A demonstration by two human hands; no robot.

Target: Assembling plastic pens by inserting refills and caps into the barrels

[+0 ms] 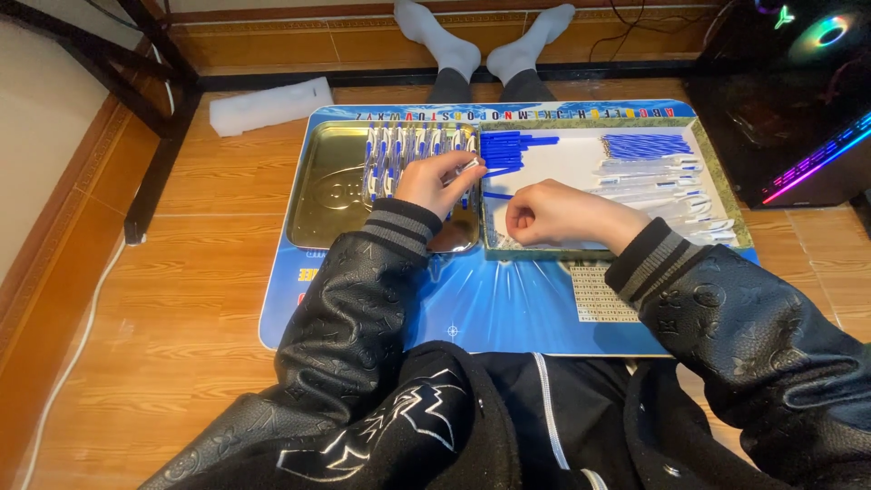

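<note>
the right hand point(543, 214) is curled shut over the white tray point(581, 163), its contents hidden. the left hand point(434, 180) pinches one pen point(464, 170) over the gold tin tray point(319, 204), beside the finished pens point(399, 154). farther off lie blue caps point(508, 150).

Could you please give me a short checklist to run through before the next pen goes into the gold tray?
1. Left hand holds a pen at the row of assembled blue-and-white pens: ok.
2. Shiny gold metal tray has bare room beside the row: ok.
3. Right hand has picked up a part: cannot tell, fist closed.
4. Blue pen caps in the white-lined tray: ok.
5. Blue refills and clear barrels stocked: ok.
</note>
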